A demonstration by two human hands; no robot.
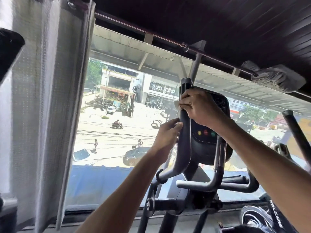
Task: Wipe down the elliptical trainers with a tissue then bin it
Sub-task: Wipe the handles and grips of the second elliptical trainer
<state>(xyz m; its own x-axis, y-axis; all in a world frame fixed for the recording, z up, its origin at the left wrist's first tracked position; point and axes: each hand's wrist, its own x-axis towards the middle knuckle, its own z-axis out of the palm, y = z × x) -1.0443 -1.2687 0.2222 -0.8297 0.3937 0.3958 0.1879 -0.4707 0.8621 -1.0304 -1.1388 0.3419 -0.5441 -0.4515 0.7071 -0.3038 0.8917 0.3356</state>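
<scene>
The elliptical trainer's left moving handle (184,148) rises in front of me, dark and curved, with the console (206,133) behind it. My right hand (200,107) wraps round the upper part of this handle with a white tissue (178,105) pressed under its fingers; only a corner of the tissue shows. My left hand (168,133) grips the same handle just below, thumb side against the bar. The console shows yellow, red and green buttons.
A large window (121,115) faces a street. A white curtain (45,98) hangs at the left. A second handle (297,137) stands at the right edge. Fixed grey handlebars (202,184) cross below the console. A bunched curtain (276,76) sits on the rod at upper right.
</scene>
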